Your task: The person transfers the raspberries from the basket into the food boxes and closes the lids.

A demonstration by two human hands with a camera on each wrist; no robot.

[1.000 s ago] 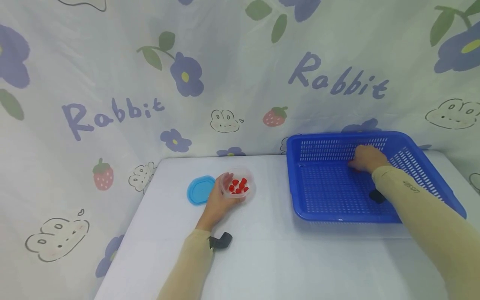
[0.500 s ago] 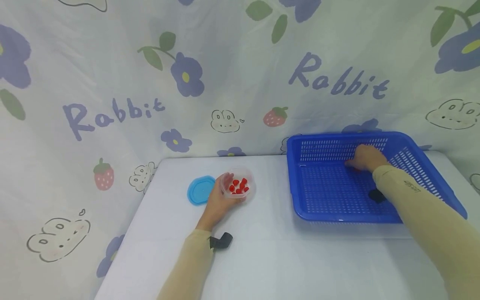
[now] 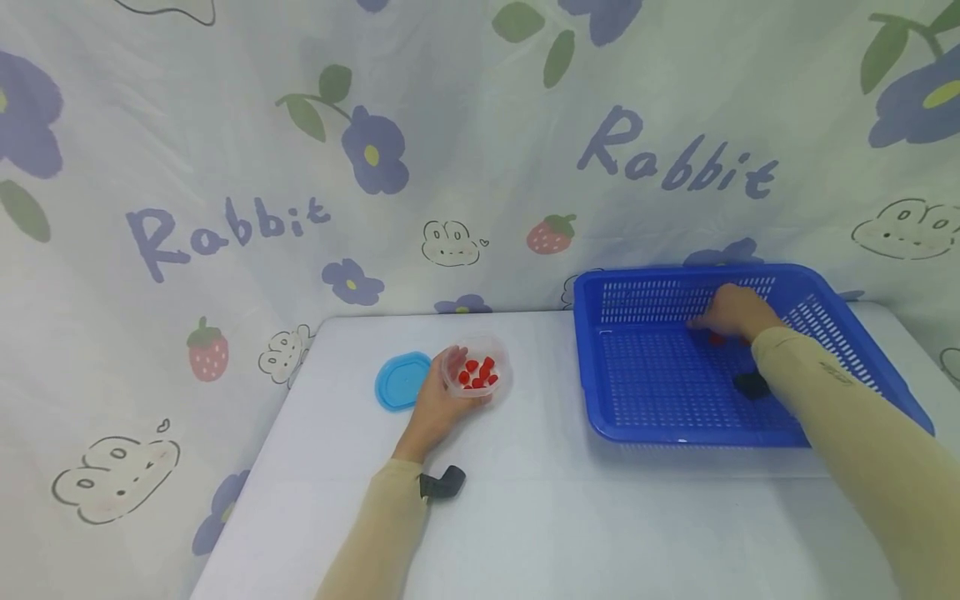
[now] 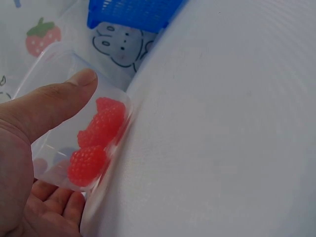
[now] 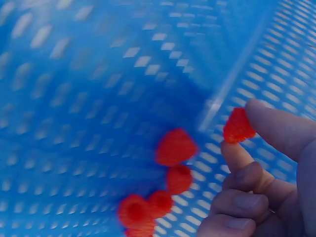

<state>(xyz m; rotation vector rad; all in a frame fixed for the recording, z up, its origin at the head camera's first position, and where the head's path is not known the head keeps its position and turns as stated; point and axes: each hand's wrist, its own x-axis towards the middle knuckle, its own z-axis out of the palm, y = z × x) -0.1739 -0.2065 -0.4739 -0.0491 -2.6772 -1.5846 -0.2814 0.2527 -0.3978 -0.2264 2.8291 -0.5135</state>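
My left hand (image 3: 437, 410) holds a clear plastic tub (image 3: 496, 357) upright on the table, thumb on one side and fingers on the other. Several red raspberries (image 4: 88, 165) lie in the bottom of the tub. Inside the blue basket (image 3: 645, 383), at its far side, my right hand (image 3: 738, 312) pinches one raspberry (image 5: 239, 125) between thumb and index finger, the other fingers curled. Below that hand several more raspberries (image 5: 177, 147) sit on the basket's perforated floor; in the head view the hand partly hides them.
A light blue lid (image 3: 401, 381) lies flat on the white table (image 3: 540, 517), left of the tub. Behind the table hangs a printed curtain (image 3: 480, 150). The basket's raised walls stand around my right hand.
My right hand has risen slightly and shifted a little to the right within the basket, uncovering red raspberries beneath it. The left hand and the tub have stayed in place.
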